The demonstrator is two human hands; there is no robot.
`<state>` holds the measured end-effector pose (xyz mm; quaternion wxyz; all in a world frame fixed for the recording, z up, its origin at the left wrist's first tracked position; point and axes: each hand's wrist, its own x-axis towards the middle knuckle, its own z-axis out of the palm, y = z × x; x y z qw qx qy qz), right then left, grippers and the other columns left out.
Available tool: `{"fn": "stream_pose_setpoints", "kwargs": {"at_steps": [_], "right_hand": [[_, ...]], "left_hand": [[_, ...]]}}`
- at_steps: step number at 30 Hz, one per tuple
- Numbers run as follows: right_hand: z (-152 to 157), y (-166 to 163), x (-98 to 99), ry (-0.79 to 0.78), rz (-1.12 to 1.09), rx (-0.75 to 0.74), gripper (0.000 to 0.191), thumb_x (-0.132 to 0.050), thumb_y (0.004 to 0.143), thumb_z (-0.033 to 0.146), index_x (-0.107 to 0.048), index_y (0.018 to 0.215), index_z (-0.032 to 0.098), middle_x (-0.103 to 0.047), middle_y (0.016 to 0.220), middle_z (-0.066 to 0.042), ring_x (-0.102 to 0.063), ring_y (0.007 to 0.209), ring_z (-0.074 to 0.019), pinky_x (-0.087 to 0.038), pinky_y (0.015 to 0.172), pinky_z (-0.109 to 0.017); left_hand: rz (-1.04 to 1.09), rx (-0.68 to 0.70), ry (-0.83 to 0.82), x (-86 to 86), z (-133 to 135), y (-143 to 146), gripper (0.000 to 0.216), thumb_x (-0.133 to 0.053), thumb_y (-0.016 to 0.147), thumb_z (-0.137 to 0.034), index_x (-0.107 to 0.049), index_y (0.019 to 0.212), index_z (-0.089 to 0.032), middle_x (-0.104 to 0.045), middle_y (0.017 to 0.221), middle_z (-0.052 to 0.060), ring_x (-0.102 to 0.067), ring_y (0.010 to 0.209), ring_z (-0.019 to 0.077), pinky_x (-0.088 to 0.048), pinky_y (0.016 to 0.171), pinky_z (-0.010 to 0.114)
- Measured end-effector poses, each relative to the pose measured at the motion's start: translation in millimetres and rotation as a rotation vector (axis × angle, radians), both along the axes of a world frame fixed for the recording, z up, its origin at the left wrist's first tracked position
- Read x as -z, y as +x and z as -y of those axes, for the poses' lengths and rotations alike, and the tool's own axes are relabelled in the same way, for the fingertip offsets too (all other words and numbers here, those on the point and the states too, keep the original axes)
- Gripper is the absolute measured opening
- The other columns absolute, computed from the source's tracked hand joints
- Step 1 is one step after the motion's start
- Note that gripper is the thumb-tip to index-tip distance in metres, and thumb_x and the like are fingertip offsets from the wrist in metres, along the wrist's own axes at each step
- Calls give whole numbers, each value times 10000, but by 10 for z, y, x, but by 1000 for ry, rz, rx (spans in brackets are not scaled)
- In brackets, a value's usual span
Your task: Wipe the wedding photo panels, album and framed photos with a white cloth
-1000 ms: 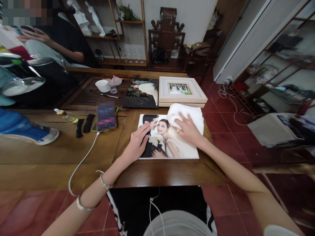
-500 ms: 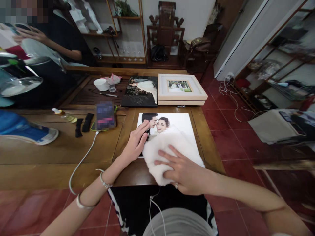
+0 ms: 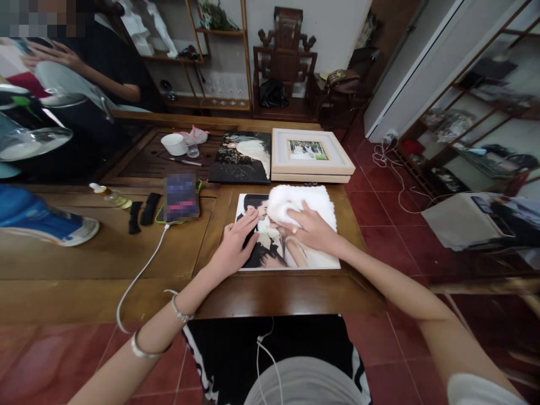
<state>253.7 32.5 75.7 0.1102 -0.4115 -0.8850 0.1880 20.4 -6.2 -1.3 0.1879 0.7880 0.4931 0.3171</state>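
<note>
Tabletop point(image 3: 105, 253) of dark wood carries everything here, and the big print point(image 3: 312, 256) lies flat at its near right corner, close to the front edge. Half a second ago the cloth point(image 3: 301, 202) was bunched at the print's near edge, partly off it; now it sits at the far edge, over the top of the picture, much where it lay a second ago. That back-and-forth reads as wiping strokes running the length of the print, with the middle and near part of the surface now uncovered again.

The right hand point(image 3: 310, 228) lies palm down on the cloth, fingers spread and lightly curled into its near edge, pressing it to the print rather than pinching it. The left hand point(image 3: 236, 244) has not moved: flat and open, gripping nothing, fingertips on the print's left edge to steady it.

Beyond the print, along the far edge, stand a framed photo point(image 3: 312, 160) at the right and a dark print point(image 3: 242, 157) just beside it to the left. Left of centre a phone point(image 3: 180, 197) stands propped, its cable point(image 3: 139, 275) trailing over the front edge. Further left lie two black straps point(image 3: 143, 212) and a small bottle point(image 3: 110, 196); a white cup point(image 3: 174, 144) sits near the far side. Another person's hand point(image 3: 50, 53) shows at top left, well apart.
</note>
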Motion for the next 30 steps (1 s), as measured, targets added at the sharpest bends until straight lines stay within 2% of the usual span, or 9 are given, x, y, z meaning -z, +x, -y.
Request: {"fn": "stream_pose_setpoints", "kwargs": {"at_steps": [2, 6, 9, 12, 18, 20, 23, 26, 30], "right_hand": [[-207, -275, -68, -46, -21, -7, 147, -458, 960, 232, -581, 889, 191, -711, 966, -61, -639, 1064, -286, -359, 1067, -480], [-456, -727, -124, -34, -4, -153, 218, -422, 987, 255, -621, 1023, 175, -706, 1103, -84, -605, 1040, -290, -416, 963, -397], [-498, -807, -82, 25, 33, -220, 236, -411, 964, 193, -629, 1050, 166, -702, 1116, -93, -602, 1015, -291, -416, 958, -404], [-456, -604, -10, 49, 24, -206, 255, -398, 935, 151, -630, 1038, 177, -700, 1112, -73, -607, 1004, -282, -401, 1008, -434], [-289, 272, 97, 96, 9, 21, 185, -428, 952, 239, -603, 899, 208, -721, 980, -85, -638, 1086, -332, -406, 1072, -528], [-166, 524, 118, 122, 4, 63, 183, -433, 958, 242, -584, 856, 219, -733, 1008, -105, -623, 1176, -344, -390, 1107, -565], [177, 741, 134, 172, 16, 2, 145, -472, 915, 170, -587, 835, 209, -680, 1262, -165, -456, 1402, -343, -296, 1185, -619], [674, 788, 116, 161, 42, -95, 149, -511, 834, 86, -615, 837, 192, -573, 1434, -174, -324, 1485, -323, -232, 1214, -640], [1233, 748, 52, 68, 16, -221, 175, -526, 800, 71, -639, 834, 200, -543, 1481, -110, -297, 1497, -291, -186, 1239, -621]], "left_hand": [[14, -6, 3, 7, -6, -3, 437, -447, 1003, -298, -531, 1423, -210, -502, 1507, 144, -395, 1451, 299, -353, 1129, 534], [3, -2, -9, -5, -13, -16, 394, -443, 1001, -299, -582, 1353, -190, -570, 1434, 147, -473, 1389, 301, -403, 1091, 500], [-12, 4, -7, -21, -10, -19, 376, -438, 1004, -288, -594, 1328, -178, -585, 1411, 150, -504, 1355, 295, -422, 1073, 485], [13, 2, 17, -18, -4, -17, 395, -454, 1001, -282, -571, 1365, -181, -573, 1433, 152, -495, 1372, 291, -404, 1098, 502], [40, 12, 11, -13, -2, -14, 428, -457, 999, -279, -549, 1408, -191, -494, 1513, 142, -401, 1449, 289, -352, 1150, 535], [48, 7, 13, -21, -4, -14, 426, -465, 996, -281, -557, 1401, -187, -497, 1510, 143, -407, 1444, 293, -350, 1154, 540], [65, 4, 26, -34, -5, -13, 423, -474, 992, -283, -566, 1392, -179, -506, 1500, 150, -416, 1438, 297, -357, 1153, 539], [64, 6, 32, -42, -1, -14, 424, -482, 991, -291, -570, 1389, -174, -510, 1495, 157, -417, 1437, 301, -358, 1155, 535], [59, 2, 19, -46, 7, -22, 429, -478, 996, -304, -565, 1397, -178, -499, 1505, 154, -410, 1441, 302, -341, 1168, 532]]}}
